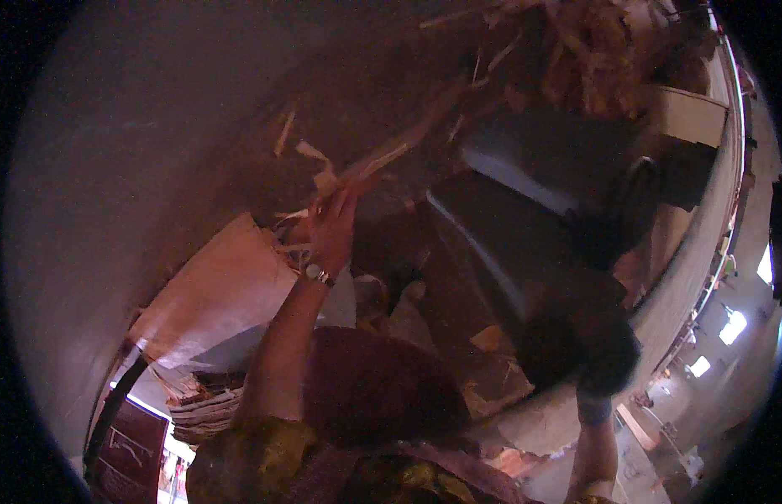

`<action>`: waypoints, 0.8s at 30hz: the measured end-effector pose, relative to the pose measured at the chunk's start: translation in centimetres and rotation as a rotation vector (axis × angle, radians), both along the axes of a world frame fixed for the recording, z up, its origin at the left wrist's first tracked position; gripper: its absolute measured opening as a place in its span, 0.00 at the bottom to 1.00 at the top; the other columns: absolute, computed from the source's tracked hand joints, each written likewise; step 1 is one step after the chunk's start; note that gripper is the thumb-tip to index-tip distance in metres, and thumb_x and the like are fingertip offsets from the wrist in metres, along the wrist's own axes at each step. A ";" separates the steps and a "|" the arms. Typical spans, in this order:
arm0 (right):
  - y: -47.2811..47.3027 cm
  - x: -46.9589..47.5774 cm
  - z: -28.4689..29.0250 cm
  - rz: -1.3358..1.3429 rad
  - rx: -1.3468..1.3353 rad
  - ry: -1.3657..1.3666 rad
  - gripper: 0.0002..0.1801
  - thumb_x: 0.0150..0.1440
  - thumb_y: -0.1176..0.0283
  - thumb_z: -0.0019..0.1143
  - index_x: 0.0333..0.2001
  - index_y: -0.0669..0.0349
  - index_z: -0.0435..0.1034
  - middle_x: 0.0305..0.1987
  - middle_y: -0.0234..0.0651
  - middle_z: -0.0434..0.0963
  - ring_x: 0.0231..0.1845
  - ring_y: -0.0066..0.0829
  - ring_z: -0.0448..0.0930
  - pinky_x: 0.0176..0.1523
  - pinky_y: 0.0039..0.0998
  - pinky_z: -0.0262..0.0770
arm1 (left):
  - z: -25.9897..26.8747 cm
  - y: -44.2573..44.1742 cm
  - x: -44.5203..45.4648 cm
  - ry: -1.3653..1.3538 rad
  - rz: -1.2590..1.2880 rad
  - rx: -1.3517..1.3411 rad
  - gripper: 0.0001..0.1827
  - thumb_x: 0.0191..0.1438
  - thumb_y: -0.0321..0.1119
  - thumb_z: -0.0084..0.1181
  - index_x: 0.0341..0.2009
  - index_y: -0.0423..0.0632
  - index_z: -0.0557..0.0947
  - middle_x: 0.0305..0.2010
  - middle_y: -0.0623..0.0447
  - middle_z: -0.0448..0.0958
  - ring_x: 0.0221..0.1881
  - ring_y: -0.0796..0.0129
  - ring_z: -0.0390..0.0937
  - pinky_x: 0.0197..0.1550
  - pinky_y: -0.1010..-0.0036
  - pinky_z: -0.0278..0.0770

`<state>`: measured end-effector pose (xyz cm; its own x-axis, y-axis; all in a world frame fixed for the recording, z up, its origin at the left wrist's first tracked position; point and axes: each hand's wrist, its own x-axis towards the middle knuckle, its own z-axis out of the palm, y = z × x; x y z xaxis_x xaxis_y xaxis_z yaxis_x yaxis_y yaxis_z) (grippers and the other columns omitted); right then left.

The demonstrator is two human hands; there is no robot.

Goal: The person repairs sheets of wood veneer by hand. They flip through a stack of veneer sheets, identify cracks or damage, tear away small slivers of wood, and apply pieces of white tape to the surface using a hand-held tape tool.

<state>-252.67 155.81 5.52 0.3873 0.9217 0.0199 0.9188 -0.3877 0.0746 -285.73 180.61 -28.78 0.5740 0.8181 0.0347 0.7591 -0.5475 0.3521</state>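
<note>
My left hand, with a watch on its wrist, reaches forward in the dim middle of the view. Its fingers lie at the near end of a long thin wood strip, among curled wood scraps; its grip cannot be made out. A broad pale sheet, perhaps wood veneer, is left of that forearm. My right forearm rises at the lower right and ends at a large dark shape. The right hand is lost in shadow or behind that shape. Two pale bands cross the dark forms above it.
A heap of torn wood scraps is at the upper right. A stack of thin, rough-edged sheets lies at the lower left. Beside it is a dark red panel. A long pale edge curves down the right side.
</note>
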 end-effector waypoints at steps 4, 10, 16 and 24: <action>1.5 0.4 -2.2 0.002 0.228 0.094 0.22 0.52 0.63 0.66 0.49 0.59 0.73 0.44 0.37 0.80 0.45 0.40 0.79 0.50 0.35 0.76 | 16.0 2.7 -1.1 -0.281 0.081 -0.131 0.19 0.54 0.26 0.54 0.51 0.53 0.79 0.46 0.54 0.80 0.42 0.58 0.80 0.45 0.63 0.77; 5.5 -1.9 0.1 0.098 0.341 0.357 0.20 0.52 0.70 0.65 0.50 0.57 0.72 0.44 0.41 0.78 0.44 0.45 0.79 0.44 0.39 0.76 | 40.3 3.1 -3.1 -0.446 -0.134 -0.211 0.19 0.54 0.26 0.55 0.51 0.53 0.79 0.41 0.51 0.82 0.36 0.58 0.81 0.38 0.68 0.79; 11.7 -6.6 5.7 0.396 0.542 0.903 0.29 0.50 0.73 0.67 0.57 0.59 0.67 0.57 0.49 0.70 0.55 0.46 0.74 0.53 0.38 0.73 | 61.3 -2.8 -4.5 -0.342 -0.275 -0.187 0.19 0.54 0.23 0.53 0.52 0.51 0.80 0.41 0.50 0.82 0.38 0.68 0.81 0.42 0.74 0.78; 13.7 -11.4 12.6 0.921 0.057 1.354 0.18 0.53 0.64 0.65 0.45 0.62 0.76 0.35 0.34 0.81 0.37 0.26 0.78 0.44 0.31 0.75 | 79.0 -7.9 -8.6 -0.341 -0.310 -0.008 0.19 0.54 0.21 0.53 0.52 0.47 0.80 0.38 0.58 0.81 0.40 0.78 0.74 0.44 0.79 0.74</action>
<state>-264.04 169.51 18.12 -0.4976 0.8478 0.1832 0.2076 0.3214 -0.9239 -294.30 172.68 50.25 0.7485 0.6105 0.2588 0.3998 -0.7269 0.5584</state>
